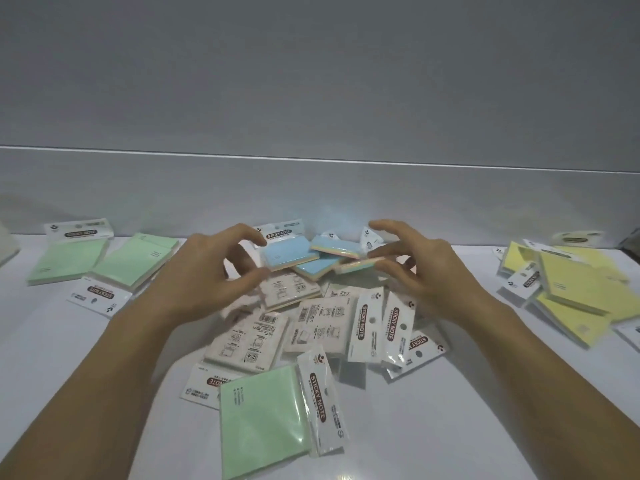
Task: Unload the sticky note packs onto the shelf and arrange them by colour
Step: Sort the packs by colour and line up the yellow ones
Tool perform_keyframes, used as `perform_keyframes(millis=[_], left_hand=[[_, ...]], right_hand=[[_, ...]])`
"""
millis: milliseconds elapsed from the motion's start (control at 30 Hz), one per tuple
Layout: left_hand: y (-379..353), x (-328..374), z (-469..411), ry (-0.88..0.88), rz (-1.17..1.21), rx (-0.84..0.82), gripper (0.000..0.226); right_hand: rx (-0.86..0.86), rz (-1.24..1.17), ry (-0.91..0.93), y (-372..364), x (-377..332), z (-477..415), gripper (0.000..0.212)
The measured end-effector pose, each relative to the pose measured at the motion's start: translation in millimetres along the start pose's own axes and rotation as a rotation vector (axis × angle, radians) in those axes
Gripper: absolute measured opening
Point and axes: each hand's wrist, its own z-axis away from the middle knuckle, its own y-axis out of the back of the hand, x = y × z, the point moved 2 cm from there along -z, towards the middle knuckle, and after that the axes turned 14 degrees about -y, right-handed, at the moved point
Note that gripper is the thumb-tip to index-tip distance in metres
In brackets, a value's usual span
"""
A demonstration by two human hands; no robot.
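Several blue sticky note packs (pixel 289 252) lie in a loose cluster at the back middle of the white shelf (pixel 450 417). My left hand (pixel 204 271) curls round the left edge of the leftmost blue pack, thumb below and forefinger above. My right hand (pixel 426 271) pinches the rightmost blue pack (pixel 358 264) at its right end, with one finger raised free above it. Pale pink packs (pixel 311 323) lie in a jumble just in front of the blue ones. A single green pack (pixel 263 417) lies nearest me.
Two green packs (pixel 100 261) lie side by side at the left. A heap of yellow packs (pixel 571 285) lies at the right. A grey back wall (pixel 318 188) closes the shelf behind the packs.
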Motion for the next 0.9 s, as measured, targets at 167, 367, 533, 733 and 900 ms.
perform_keyframes(millis=[167,367,533,733,900], left_hand=[[-9,1,1,0.047,-0.001,-0.152,0.044],[-25,14,-7,0.094,-0.157,-0.15,0.048],[-21,24,-9,0.042,-0.27,-0.118,0.04],[-6,19,-9,-0.012,-0.138,0.178,0.014],[-26,12,-6,0.053,-0.12,-0.124,0.044]], right_hand=[[0.222,-0.218,0.037,7,-10,1,0.012],[0.197,-0.528,-0.155,3,-10,2,0.013],[0.182,-0.665,-0.243,9,-6,1,0.01],[0.175,-0.697,-0.287,11,-5,2,0.009],[0.156,-0.699,-0.311,9,-8,3,0.009]])
